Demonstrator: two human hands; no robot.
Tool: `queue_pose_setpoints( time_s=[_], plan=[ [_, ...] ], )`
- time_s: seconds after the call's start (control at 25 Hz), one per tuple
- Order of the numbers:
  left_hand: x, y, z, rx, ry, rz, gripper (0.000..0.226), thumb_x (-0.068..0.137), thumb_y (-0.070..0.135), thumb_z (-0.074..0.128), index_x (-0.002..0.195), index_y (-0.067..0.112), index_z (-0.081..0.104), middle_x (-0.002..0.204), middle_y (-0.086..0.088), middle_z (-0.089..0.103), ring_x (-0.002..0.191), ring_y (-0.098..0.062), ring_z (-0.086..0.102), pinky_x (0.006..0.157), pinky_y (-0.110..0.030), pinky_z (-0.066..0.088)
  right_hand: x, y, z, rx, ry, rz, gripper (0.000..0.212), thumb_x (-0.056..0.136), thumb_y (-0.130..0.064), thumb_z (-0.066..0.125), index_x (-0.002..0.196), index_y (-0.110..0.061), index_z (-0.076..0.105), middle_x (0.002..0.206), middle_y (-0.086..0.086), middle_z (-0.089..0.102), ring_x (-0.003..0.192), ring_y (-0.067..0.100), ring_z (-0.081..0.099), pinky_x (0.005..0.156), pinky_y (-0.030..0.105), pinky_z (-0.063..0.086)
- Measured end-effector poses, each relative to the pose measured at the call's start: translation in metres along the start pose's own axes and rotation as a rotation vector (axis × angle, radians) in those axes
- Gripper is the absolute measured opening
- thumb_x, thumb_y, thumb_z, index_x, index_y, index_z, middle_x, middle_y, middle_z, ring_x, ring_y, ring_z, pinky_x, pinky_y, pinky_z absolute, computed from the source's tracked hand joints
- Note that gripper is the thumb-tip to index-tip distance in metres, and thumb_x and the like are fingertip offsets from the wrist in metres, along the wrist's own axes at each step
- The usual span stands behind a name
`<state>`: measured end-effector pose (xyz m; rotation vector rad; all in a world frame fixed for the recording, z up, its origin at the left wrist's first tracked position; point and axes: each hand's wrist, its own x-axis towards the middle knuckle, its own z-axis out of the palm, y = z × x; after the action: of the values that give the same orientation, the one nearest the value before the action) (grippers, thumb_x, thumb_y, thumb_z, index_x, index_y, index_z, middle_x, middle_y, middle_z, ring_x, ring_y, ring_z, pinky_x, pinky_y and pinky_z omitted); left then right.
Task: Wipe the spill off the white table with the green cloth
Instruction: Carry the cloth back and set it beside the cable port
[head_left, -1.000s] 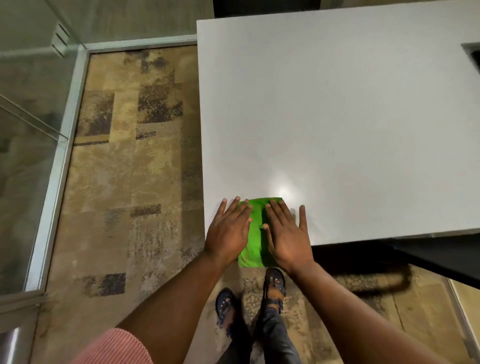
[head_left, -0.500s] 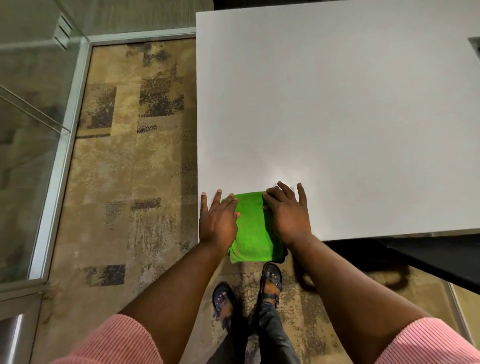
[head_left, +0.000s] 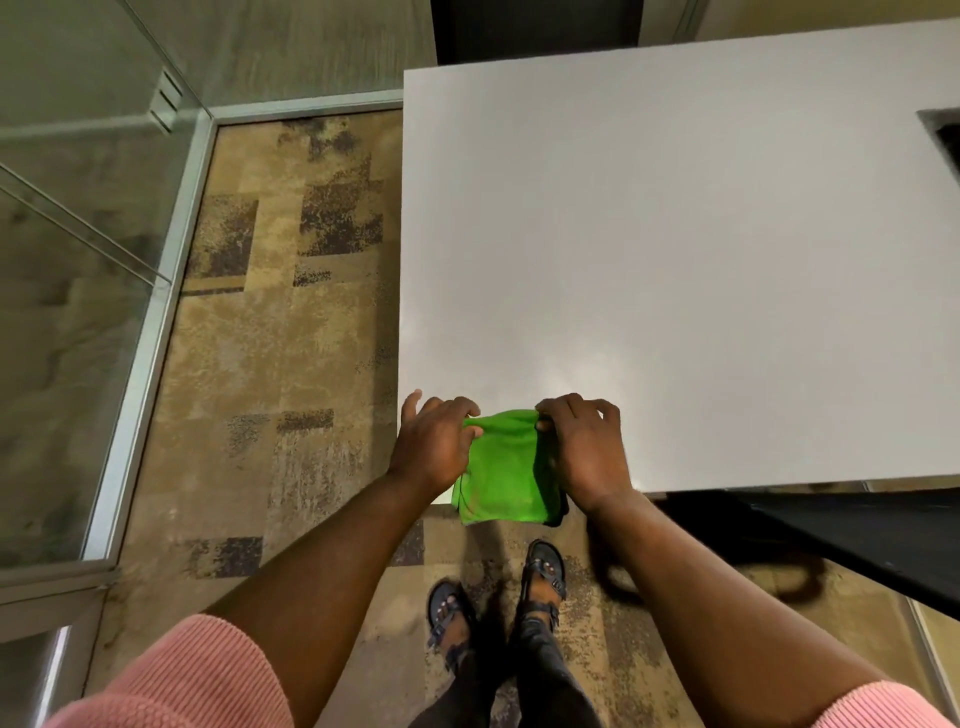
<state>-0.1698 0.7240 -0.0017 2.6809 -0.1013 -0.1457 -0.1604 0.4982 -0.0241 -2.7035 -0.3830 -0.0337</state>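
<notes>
Head view, looking down past my forearms. Green cloth (head_left: 501, 467) sits at the near left corner of the white desk (head_left: 675, 260), folded into a rough rectangle. Far part rests on the desk top; near part hangs over the near edge above the carpet (head_left: 291, 364).

Left hand (head_left: 434, 447): fingers curled, pinching the cloth's far left corner, index finger lifted off toward the desk's left edge. Right hand (head_left: 584, 449): fingers bent, thumb tucked under, gripping the far right corner. Both hands closed on the cloth, neither flat on it.

Cloth's long axis runs near to far, roughly square to the near desk edge, leaning slightly left at the near end. Far edge is bunched between my two grips and points out across the desk.

Step, as I judge it: gathering or re-gripping the cloth at the end of a pull toward me, between wiping strokes. No spill is plainly visible; only a faint sheen just beyond the cloth, which could be wet film or lamp glare, I cannot tell which.

Next move likely calls for sliding the cloth fully back onto the desk, flattening it, pressing down, and pushing away over that sheen. Risk: the overhanging part drags the cloth off the edge if I loosen either grip.
</notes>
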Motion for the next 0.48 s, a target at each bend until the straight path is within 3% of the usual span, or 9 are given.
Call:
queue_pose_setpoints(
  time_s=[0.16, 0.28, 0.48],
  plan=[
    [0.0, 0.039, -0.046, -0.174, -0.058, -0.013, 0.03, 0.096, 0.028, 0.07, 0.123, 0.015, 0.066, 0.112, -0.003, 0.075, 0.125, -0.026, 0.061, 0.123, -0.031, 0.016, -0.012, 0.014, -0.049, 0.078, 0.048, -0.041, 0.041, 0.082, -0.007, 0.072, 0.121, -0.019, 0.067, 0.109, 0.002, 0.07, 0.098, 0.03, 0.064, 0.089, 0.04, 0.036],
    [-0.001, 0.074, -0.068, -0.239, -0.083, -0.036, 0.031, 0.095, 0.034, 0.07, 0.125, 0.026, 0.068, 0.123, 0.004, 0.074, 0.152, -0.022, 0.032, 0.115, -0.035, 0.033, -0.022, 0.021, -0.09, 0.059, 0.126, -0.015, 0.047, 0.075, -0.002, 0.071, 0.119, -0.017, 0.07, 0.107, 0.003, 0.071, 0.093, 0.031, 0.063, 0.087, 0.04, 0.038],
    [0.014, 0.126, -0.095, -0.356, -0.087, 0.011, 0.033, 0.092, 0.034, 0.074, 0.124, 0.033, 0.067, 0.11, 0.018, 0.073, 0.155, -0.017, 0.026, 0.111, -0.033, 0.036, -0.036, 0.024, -0.153, -0.014, 0.356, 0.057, 0.022, 0.09, -0.01, 0.071, 0.11, -0.018, 0.075, 0.097, -0.001, 0.076, 0.089, 0.024, 0.067, 0.095, 0.042, 0.036]
  ],
)
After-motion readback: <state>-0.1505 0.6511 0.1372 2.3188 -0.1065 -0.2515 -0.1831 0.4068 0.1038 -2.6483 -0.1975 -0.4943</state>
